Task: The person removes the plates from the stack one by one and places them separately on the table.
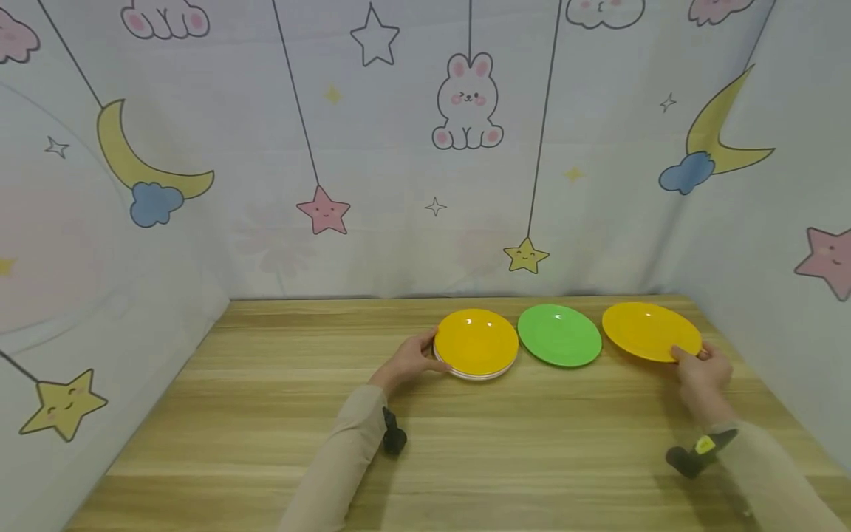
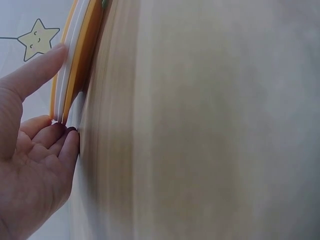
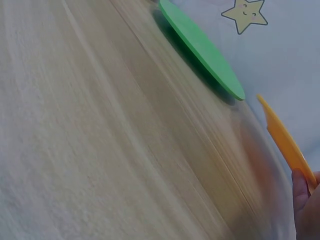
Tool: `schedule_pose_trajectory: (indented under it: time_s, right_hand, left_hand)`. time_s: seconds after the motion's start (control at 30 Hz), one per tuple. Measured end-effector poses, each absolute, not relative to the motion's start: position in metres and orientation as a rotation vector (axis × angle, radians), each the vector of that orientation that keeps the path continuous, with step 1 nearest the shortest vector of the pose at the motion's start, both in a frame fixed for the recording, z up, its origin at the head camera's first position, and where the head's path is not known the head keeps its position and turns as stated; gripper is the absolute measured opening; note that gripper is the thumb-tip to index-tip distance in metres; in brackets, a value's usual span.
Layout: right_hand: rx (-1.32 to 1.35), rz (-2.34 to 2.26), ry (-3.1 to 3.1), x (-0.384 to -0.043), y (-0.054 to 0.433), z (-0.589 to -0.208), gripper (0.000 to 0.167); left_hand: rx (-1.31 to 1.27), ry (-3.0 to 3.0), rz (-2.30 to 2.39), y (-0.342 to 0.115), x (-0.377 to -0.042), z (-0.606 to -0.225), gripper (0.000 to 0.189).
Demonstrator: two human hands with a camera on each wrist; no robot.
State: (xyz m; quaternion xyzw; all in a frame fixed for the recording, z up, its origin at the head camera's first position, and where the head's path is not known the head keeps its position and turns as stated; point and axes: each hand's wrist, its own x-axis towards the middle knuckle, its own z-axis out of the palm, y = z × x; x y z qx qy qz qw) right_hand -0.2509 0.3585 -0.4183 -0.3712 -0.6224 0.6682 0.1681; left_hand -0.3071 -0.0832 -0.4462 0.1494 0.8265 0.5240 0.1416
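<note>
stack of plates [image 1: 475, 342] sits on the table [image 1: 279, 436]; the left grip [image 1: 414, 360], half closed round its rim, seems to steady it. the right grip [image 1: 708, 373], nearly closed, pinches a raised yellow plate [image 1: 648, 329] by its edge, probably because thin rims hold easily; a green plate [image 1: 559, 336] lies between.

- Rabbit print [image 1: 468, 122], white with pink feet, on pale creased backdrop [image 1: 399, 148].
- Side walls [image 1: 153, 288], pale; left and right of the rabbit.
- Pink star [image 1: 323, 211], smiling; below and left of the rabbit.
- Yellow star [image 1: 527, 256], smiling; below and right of the rabbit.
- Yellow moon [image 1: 118, 148] with blue cloud [image 1: 156, 204]; left of the rabbit.
- Table [image 1: 279, 414], wood-grain top; below the rabbit.
</note>
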Motion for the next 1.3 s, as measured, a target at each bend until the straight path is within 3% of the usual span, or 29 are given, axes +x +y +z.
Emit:
schedule_pose_trajectory:
  time_s: [0.73, 0.87, 1.3]
  right_hand:
    - [-0.987, 1.957, -1.771, -0.252, 0.364, -0.436, 0.074]
    - [-0.951, 1.951, -1.807, -0.251, 0.368, -0.439, 0.074]
    - [-0.859, 1.398, -2.365, -0.244, 0.377, -0.444, 0.067]
  left_hand:
    - [0.431, 2.328, 1.578, -0.084, -0.309, -0.449, 0.084]
    - [0.448, 2.290, 1.600, -0.084, -0.298, -0.433, 0.082]
    - [0.461, 2.257, 1.615, -0.084, -0.291, -0.421, 0.081]
